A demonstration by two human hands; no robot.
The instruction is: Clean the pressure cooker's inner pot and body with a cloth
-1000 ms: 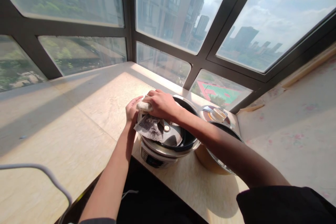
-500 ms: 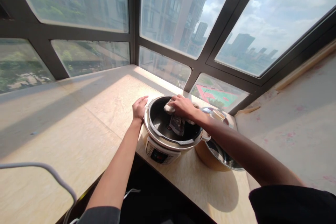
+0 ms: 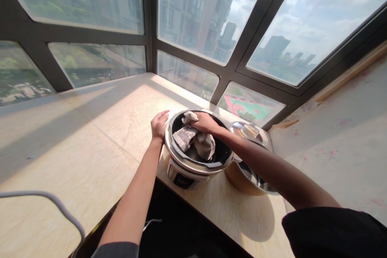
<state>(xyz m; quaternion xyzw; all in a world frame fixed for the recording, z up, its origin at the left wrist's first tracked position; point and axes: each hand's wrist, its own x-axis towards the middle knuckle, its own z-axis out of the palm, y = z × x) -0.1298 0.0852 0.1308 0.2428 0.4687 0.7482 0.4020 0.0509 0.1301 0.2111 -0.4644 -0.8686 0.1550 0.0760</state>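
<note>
Grey, smooth-skinned cord [image 3: 57, 201] curves over the near left of the pale, marble-patterned bench [image 3: 96, 161], and a black fabric sleeve [image 3: 326, 229] covers the near right. Close to the bench's front edge stands an open, round electric cooker [image 3: 193, 168] with a cream body, a broad silver metal rim and a dark control panel [image 3: 184, 180].

The left hand [image 3: 159, 125] lies against the outside of the cooker's left rim, fingers together and loosely curved, with nothing gripped in the palm; how hard it presses cannot be told. The right hand [image 3: 204, 123] reaches inside, closed around a crumpled grey-brown and off-white cloth [image 3: 205, 147], whose loose ends bunch within the dark, bowl-shaped inner pot [image 3: 222, 153].

The step appears to be wiping that pot. It would go best with the left hand steadying the shell against turning, the cloth gathered into a flat pad, and strokes following the curved wall with light, even pressure, since the lining looks smooth and coated. The cloth's nap looks thick and soft; the notched rim could snag it.

Just to the right sits a golden-brown round pot [image 3: 238, 181] with a thin, bright rim, partly behind the forearm. Beyond it rests a shiny disc-shaped lid [image 3: 237, 126] with a pale, stubby knob. Farthest are flat panes in a dark window frame [image 3: 148, 16].
</note>
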